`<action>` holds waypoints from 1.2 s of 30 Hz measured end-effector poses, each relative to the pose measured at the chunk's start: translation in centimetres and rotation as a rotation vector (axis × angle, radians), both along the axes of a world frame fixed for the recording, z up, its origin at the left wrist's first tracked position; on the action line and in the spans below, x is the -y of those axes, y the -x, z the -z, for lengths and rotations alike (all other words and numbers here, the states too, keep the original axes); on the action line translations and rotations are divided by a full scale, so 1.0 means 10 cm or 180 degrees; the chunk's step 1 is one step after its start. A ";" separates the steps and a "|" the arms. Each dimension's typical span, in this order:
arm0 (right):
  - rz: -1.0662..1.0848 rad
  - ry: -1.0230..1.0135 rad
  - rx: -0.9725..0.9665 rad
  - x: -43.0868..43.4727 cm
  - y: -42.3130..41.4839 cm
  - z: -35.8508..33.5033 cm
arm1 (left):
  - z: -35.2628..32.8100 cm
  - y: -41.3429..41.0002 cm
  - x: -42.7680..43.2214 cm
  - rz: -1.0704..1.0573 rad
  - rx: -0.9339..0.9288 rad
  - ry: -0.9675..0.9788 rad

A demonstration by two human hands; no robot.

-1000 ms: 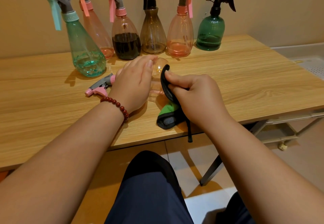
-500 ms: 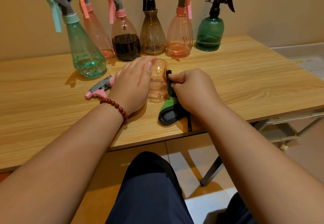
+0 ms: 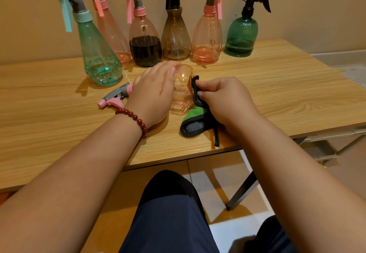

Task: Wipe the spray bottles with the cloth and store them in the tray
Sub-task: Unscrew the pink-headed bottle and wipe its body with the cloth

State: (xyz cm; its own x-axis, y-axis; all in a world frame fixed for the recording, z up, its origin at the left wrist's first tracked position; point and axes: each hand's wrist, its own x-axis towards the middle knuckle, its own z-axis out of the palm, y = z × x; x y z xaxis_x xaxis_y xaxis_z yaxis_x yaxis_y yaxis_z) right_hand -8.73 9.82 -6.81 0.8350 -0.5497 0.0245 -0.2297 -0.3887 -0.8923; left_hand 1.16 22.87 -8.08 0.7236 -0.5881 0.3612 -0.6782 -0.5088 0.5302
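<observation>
Head view, mid frame: left hand [image 3: 152, 94] wrapped over a pink bottle [image 3: 183, 92] lying on the table [image 3: 59, 114]. Right hand [image 3: 223, 100] pinching the cloth [image 3: 195, 122] tight, right against the pink bottle.

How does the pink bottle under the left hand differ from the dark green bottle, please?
The pink bottle lies on its side; the dark green bottle stands upright. The left hand holds the pink bottle and the right hand pinches the cloth against it; the dark green bottle is untouched. The pink bottle's spray head is pink and grey, the dark green bottle's black. Both are see-through.
</observation>
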 end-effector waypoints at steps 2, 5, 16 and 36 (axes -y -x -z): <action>-0.0019 -0.0166 0.0047 0.00 0.02 0.02 | 0.00 -0.01 0.00 0.0001 -0.0007 0.0013; 0.0072 -0.0135 0.0129 0.02 -0.03 0.03 | 0.00 0.01 -0.01 0.0014 -0.0005 0.0027; 0.0017 -0.0287 0.0468 -0.05 0.02 0.05 | 0.00 -0.01 0.00 -0.0001 -0.0013 0.0000; -0.1018 0.0426 0.0119 0.03 0.04 -0.03 | 0.03 -0.01 -0.05 0.0148 -0.0069 0.0315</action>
